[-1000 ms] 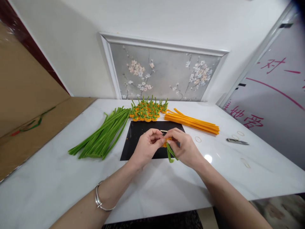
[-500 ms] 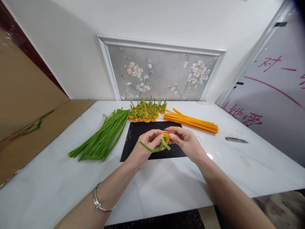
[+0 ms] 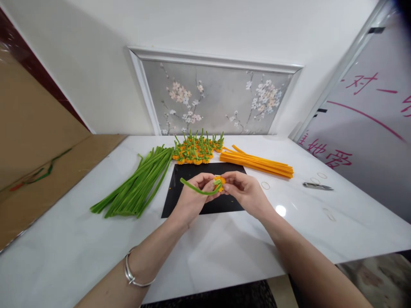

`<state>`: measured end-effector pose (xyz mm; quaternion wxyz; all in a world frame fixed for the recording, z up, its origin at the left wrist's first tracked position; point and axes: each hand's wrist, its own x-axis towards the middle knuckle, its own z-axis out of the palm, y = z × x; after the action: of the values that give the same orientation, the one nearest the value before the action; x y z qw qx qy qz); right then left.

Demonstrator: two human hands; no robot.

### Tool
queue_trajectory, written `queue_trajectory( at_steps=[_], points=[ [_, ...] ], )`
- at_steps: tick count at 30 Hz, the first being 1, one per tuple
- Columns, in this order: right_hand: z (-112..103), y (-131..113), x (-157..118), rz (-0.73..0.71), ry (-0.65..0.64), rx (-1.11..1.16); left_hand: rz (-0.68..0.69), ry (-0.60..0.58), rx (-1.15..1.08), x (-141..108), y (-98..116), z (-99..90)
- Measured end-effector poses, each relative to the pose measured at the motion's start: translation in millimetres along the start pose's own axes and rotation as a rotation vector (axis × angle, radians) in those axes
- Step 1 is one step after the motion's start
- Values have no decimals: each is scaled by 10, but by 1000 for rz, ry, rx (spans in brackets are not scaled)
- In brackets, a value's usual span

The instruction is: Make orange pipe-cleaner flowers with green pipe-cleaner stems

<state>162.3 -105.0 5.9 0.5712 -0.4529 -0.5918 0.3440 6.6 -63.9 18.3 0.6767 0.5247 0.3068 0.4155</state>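
Note:
Both hands pinch one small orange pipe-cleaner flower (image 3: 221,180) above a black mat (image 3: 183,171). My left hand (image 3: 196,193) grips its left side, and my right hand (image 3: 244,191) closes on the right side. A green pipe cleaner (image 3: 195,188) is attached at the flower's middle; its long end curves out leftward over my left fingers. Some fingertips are hidden behind the flower. Beyond the mat stand several finished orange flowers (image 3: 196,161) with green stems pointing up.
Green pipe cleaners (image 3: 138,184) lie bundled at the left, orange pipe cleaners (image 3: 260,164) at the right. Farther right are small metal snips (image 3: 317,186) and several thin rubber bands (image 3: 265,185). Cardboard (image 3: 48,171) borders the left side; a whiteboard (image 3: 362,128) stands at the right.
The flower has turned in my fingers and shifted slightly left. Its green long end now reaches farther left, and the short green end no longer sticks out to the lower right.

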Motion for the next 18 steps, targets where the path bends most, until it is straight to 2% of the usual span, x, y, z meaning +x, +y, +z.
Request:
queue_trajectory(
  at_steps=[4, 9, 13, 18],
  points=[
    [-25, -3, 22, 86, -24, 153, -34, -45, 10, -1, 23, 3],
    [-103, -36, 24, 191, -26, 236, -63, -69, -10, 5, 51, 1],
    [-105, -61, 26, 245, -9, 208, 6, -61, 21, 16, 19, -15],
    [-67, -32, 35, 204, 9, 134, 120, -24, 197, 0, -10, 22]
  ],
)
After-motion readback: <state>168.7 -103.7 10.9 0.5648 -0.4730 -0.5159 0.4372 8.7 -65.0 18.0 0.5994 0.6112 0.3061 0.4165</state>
